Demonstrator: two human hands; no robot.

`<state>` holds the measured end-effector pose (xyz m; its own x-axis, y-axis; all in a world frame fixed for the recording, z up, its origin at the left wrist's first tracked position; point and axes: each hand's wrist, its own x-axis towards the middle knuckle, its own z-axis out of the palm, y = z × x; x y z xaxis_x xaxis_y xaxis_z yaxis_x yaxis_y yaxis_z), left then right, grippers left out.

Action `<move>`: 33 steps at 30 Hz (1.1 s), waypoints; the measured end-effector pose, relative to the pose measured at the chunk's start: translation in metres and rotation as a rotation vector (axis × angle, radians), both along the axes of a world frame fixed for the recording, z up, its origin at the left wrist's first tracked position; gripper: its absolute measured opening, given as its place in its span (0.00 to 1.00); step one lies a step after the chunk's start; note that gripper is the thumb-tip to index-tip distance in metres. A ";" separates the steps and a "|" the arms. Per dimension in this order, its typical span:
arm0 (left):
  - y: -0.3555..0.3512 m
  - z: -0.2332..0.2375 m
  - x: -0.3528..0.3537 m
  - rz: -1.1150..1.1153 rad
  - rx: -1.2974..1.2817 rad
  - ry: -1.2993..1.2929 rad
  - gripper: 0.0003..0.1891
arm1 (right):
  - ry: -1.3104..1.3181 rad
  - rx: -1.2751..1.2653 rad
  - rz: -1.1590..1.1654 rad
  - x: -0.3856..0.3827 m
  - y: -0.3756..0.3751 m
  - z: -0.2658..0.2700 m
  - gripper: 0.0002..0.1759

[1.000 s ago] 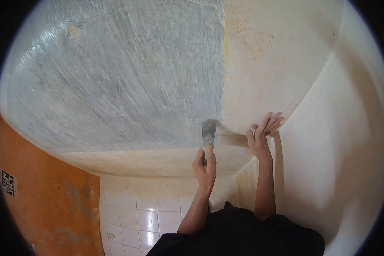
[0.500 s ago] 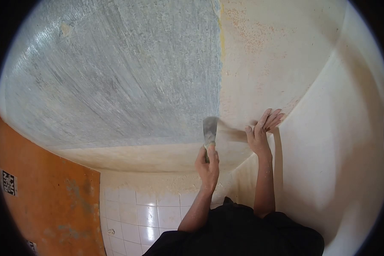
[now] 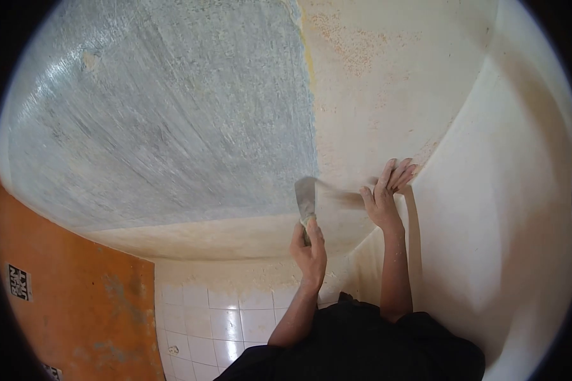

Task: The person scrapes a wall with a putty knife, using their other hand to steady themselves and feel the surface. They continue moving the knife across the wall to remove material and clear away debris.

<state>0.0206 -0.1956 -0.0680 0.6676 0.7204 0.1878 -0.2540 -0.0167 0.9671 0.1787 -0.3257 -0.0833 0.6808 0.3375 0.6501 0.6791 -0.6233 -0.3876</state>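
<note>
My left hand [image 3: 309, 257] is wrapped round the handle of a scraper [image 3: 306, 195] with a flat metal blade. The blade points upward and overlaps the lower right corner of the blue-grey patch [image 3: 190, 120], close to where it meets the cream surface [image 3: 388, 89]. My right hand [image 3: 386, 200] lies on the cream surface near the corner with the white wall [image 3: 476, 241], fingers stretched and thumb apart, with nothing in it. Dust marks the fingers of my right hand.
An orange wall [image 3: 76, 286] with a black-and-white sticker [image 3: 20, 282] stands at the left. White tiles [image 3: 225, 324] cover the surface at the lower middle. Reddish specks show on the cream surface.
The view has turned slightly, so the blue-grey patch appears tilted. The scraper has shifted a little left and leans more to the left. My right hand keeps its place.
</note>
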 end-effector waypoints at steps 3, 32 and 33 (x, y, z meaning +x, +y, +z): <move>-0.002 0.010 0.004 -0.013 -0.022 -0.024 0.13 | -0.020 0.019 -0.010 -0.006 -0.001 -0.004 0.55; -0.006 0.007 0.005 -0.030 -0.148 0.022 0.12 | -0.071 0.047 -0.011 0.002 0.004 -0.008 0.55; -0.006 0.010 0.005 -0.036 -0.145 0.011 0.12 | -0.062 0.046 -0.011 0.000 0.004 -0.009 0.55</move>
